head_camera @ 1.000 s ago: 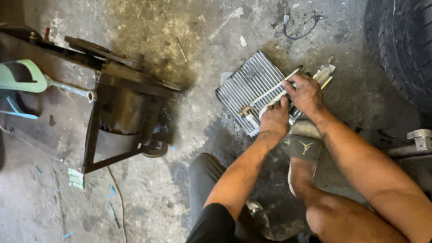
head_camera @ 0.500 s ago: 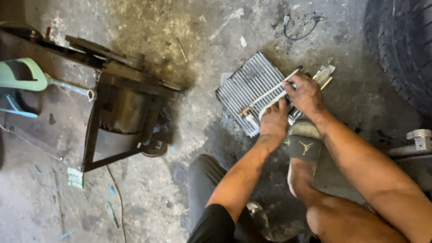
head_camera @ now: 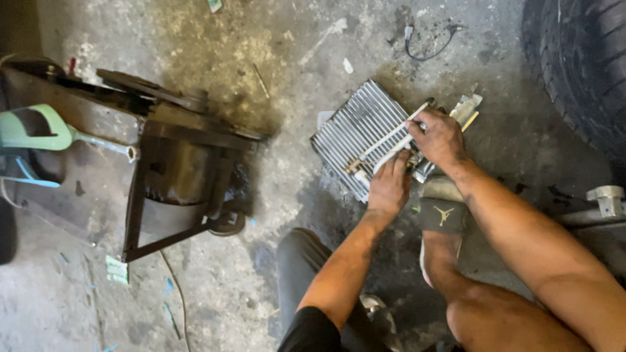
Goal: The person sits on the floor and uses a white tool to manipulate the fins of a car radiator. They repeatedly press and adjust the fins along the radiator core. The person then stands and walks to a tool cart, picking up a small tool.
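Working the pipes [head_camera: 391, 135] on the finned radiator core [head_camera: 355, 133], flat on the stained floor near the tire [head_camera: 580, 72]. Left hand [head_camera: 389, 186] pressing down by the fittings, seemingly closed; right hand [head_camera: 438, 135] gripping the pipe ends. Next: steady pull, core pinned.

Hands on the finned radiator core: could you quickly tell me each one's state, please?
Left hand: closed on the radiator core's lower edge.
Right hand: closed around its metal tubes.

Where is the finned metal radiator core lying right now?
In the head view, the finned radiator core lies on the concrete floor right of centre, under the left hand and right hand, left of the tyre.
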`<state>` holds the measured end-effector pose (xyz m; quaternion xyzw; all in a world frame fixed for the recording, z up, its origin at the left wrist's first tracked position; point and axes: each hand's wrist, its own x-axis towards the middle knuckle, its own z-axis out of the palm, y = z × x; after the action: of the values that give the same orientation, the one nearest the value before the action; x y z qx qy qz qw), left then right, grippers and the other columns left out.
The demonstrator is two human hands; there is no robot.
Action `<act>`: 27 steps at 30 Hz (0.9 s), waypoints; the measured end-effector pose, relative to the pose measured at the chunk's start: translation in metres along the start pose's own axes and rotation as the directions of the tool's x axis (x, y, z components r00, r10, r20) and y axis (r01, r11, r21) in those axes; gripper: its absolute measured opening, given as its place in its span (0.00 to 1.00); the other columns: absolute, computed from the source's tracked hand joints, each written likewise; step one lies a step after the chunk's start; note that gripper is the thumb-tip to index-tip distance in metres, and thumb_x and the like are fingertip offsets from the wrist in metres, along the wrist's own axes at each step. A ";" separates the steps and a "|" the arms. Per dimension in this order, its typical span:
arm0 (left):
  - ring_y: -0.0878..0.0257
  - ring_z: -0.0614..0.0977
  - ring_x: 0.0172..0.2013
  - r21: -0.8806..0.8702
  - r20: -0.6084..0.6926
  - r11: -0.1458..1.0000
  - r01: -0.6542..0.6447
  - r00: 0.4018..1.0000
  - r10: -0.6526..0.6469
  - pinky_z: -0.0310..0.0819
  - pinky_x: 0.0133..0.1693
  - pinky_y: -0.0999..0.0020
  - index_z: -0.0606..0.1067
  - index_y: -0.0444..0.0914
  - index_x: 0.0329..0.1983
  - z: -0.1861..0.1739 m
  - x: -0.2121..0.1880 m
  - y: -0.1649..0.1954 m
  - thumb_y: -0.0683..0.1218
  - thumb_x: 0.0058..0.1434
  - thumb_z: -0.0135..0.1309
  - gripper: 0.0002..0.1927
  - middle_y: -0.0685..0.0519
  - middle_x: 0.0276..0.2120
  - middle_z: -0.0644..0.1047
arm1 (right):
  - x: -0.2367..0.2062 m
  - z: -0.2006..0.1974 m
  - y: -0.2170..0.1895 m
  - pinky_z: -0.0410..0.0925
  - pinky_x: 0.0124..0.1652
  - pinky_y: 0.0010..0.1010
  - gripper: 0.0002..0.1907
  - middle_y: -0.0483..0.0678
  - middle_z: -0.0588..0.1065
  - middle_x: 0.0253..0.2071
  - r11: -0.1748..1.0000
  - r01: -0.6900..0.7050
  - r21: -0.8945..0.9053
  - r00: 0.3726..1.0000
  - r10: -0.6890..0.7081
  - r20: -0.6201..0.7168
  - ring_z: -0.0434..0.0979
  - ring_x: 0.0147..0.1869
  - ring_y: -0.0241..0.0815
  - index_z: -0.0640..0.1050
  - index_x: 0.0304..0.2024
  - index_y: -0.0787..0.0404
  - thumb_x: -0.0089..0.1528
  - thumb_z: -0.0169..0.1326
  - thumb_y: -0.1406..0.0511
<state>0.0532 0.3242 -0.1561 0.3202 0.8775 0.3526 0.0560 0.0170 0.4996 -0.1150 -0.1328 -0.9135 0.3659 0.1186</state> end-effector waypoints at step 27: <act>0.40 0.81 0.49 0.177 0.549 0.966 0.190 0.795 -0.257 0.76 0.49 0.48 0.65 0.38 0.60 -0.031 0.060 0.005 0.42 0.60 0.54 0.24 0.37 0.48 0.78 | 0.000 0.000 -0.004 0.71 0.43 0.47 0.11 0.57 0.79 0.39 1.000 -0.010 0.011 1.000 0.010 0.023 0.79 0.43 0.60 0.81 0.40 0.61 0.66 0.61 0.59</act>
<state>-0.0017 0.3455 -0.1224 0.3072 0.8710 0.1822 0.3374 0.0162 0.4969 -0.1125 -0.1326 -0.9121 0.3730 0.1067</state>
